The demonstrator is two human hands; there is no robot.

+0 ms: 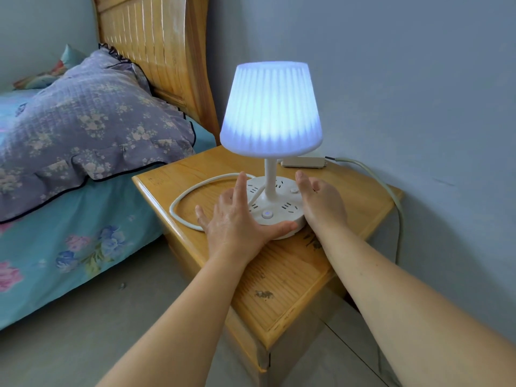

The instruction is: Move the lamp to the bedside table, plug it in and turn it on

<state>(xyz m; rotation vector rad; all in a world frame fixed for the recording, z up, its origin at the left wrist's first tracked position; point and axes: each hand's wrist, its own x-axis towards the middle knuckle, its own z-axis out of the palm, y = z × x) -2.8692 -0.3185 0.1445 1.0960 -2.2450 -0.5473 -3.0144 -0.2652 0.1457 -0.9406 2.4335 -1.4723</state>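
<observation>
A white lamp (270,107) with a ribbed shade stands lit on the wooden bedside table (282,277). Its round base (279,210) carries sockets and a glowing button. My left hand (237,216) lies against the base's left and front rim, thumb along the front edge, fingers spread. My right hand (321,202) rests against the base's right side, fingers straight. The lamp's white cord (181,199) loops on the tabletop to the left. A white power strip (303,162) lies behind the lamp by the wall, its grey cable (391,191) hanging over the table's right edge.
A bed with a turquoise floral sheet (69,247) and a purple floral pillow (92,127) stands left of the table, against a wooden headboard (156,43). The grey wall (418,93) runs behind and to the right. The floor (83,344) below is grey.
</observation>
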